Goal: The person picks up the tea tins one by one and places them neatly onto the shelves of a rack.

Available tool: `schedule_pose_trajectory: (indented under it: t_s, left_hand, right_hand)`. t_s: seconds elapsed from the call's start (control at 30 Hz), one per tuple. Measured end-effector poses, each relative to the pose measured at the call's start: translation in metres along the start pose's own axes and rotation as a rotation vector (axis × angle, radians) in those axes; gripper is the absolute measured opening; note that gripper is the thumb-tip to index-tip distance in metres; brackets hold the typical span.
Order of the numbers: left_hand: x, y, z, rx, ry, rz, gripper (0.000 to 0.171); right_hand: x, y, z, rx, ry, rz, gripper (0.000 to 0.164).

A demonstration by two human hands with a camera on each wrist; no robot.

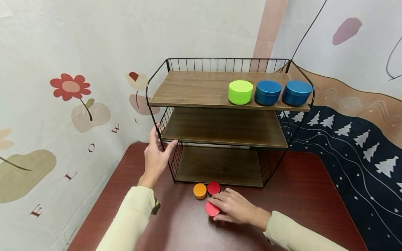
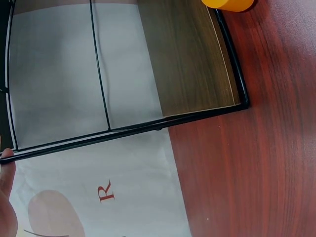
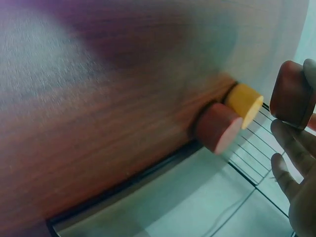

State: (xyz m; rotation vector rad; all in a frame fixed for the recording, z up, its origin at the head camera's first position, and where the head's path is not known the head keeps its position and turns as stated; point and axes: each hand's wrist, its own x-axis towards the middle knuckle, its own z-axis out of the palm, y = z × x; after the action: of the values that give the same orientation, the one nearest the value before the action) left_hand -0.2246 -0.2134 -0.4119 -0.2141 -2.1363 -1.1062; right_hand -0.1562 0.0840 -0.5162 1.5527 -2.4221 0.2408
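Observation:
My left hand holds the left side of a three-tier shelf rack, its thumb at the front corner of the middle board. The left wrist view shows a fingertip against the rack's black wire frame. Between the thumb and fingers of my right hand is a small round pinkish-red tin; in the right wrist view this tin appears held off the table. A darker red tin and an orange tin stand side by side just before the rack's bottom board.
On the top board, toward its right end, stand a lime-green tin and two blue tins. The rack stands on a reddish-brown table. A printed cloth hangs behind it.

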Motion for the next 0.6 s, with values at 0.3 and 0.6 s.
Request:
schedule_pose_trajectory:
  t_s: [0.3,0.6]
  left_hand:
    - [0.000,0.000,-0.001,-0.001,0.001,0.003,0.082]
    - [0.000,0.000,-0.001,-0.003,-0.004,-0.001,0.080]
  right_hand:
    - [0.003,0.005,-0.019,-0.073,0.067,-0.081,0.059]
    - [0.009,0.009,-0.041,-0.103,0.060,-0.134,0.058]
